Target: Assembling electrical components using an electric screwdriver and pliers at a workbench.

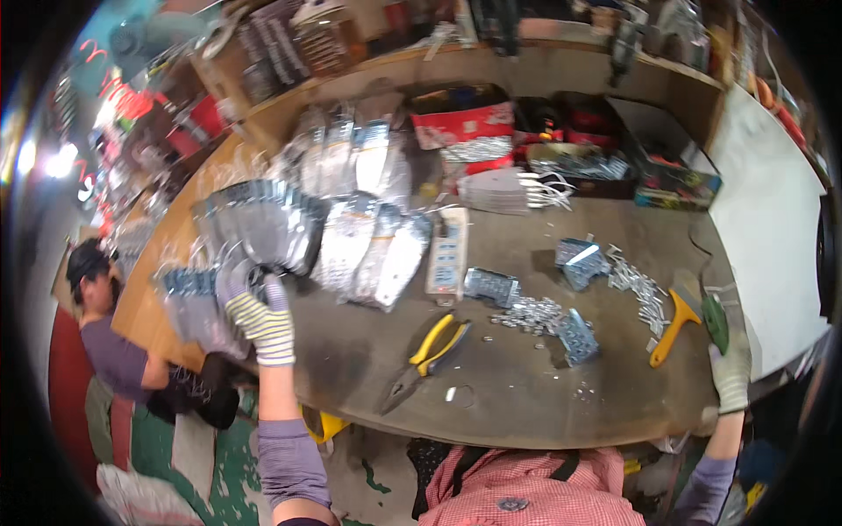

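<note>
My left hand, in a yellow-and-grey striped knit glove, reaches to the left end of the table among clear bags of flat metal parts. Its fingers close around the edge of a bag; part of them is blurred against the dark metal. Above it, a row of bagged grey plates overlaps. At the right table edge, my gloved right hand is around the lower end of a green handheld tool. Left of that tool lies a scraper with a yellow-orange handle.
Pliers with yellow handles lie near the front. Small metal pieces, pins and blue-grey plates are scattered mid-table. A power strip stands behind, before open boxes. Another person sits at left.
</note>
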### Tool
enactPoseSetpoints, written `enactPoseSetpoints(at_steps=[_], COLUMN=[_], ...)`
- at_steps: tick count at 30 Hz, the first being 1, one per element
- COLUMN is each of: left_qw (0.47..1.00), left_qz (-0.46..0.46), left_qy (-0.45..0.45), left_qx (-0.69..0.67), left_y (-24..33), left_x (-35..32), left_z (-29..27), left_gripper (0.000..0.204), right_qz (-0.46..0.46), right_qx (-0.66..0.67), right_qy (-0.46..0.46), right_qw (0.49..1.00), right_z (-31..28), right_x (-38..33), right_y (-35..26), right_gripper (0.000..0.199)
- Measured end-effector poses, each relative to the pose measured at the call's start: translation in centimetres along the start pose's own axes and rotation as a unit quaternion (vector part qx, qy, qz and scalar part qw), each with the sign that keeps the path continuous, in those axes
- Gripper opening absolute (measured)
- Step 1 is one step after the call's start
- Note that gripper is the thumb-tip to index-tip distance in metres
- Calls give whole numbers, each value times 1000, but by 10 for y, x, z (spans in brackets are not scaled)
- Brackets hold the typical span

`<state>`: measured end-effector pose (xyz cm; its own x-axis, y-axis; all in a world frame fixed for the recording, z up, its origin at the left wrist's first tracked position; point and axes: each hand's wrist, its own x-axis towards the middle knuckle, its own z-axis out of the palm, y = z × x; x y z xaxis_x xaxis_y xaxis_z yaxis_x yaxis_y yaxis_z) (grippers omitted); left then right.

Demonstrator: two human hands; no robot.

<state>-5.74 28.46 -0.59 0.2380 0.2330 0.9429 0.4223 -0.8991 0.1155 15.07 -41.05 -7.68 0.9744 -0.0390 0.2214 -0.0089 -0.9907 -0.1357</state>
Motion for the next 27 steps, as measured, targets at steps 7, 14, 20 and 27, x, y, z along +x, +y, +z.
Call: enactPoseSetpoints(at_steps=[7,14,20,27], left_qw=[859,870,871,882], left_qz=[268,144,139,59], left_qy=[-326,-471,-470,-436], left_qx=[-290,8,10,-170], left_y=[208,275,276,259], left_x=[31,30,39,36], left_z=[137,217,223,165], left_gripper=[30,76,81,71], right_qz=[-41,-135,-340,-425], right_qx=[-103,-8,142,122], right_qy=[80,154,55,24], right_qw=[991,979,928,897], right_z=[13,-60,-65,-29], right_x=[-11,-6,39,69], right_y=[18,-87,-184,-267], right_gripper=[53,56,45,33])
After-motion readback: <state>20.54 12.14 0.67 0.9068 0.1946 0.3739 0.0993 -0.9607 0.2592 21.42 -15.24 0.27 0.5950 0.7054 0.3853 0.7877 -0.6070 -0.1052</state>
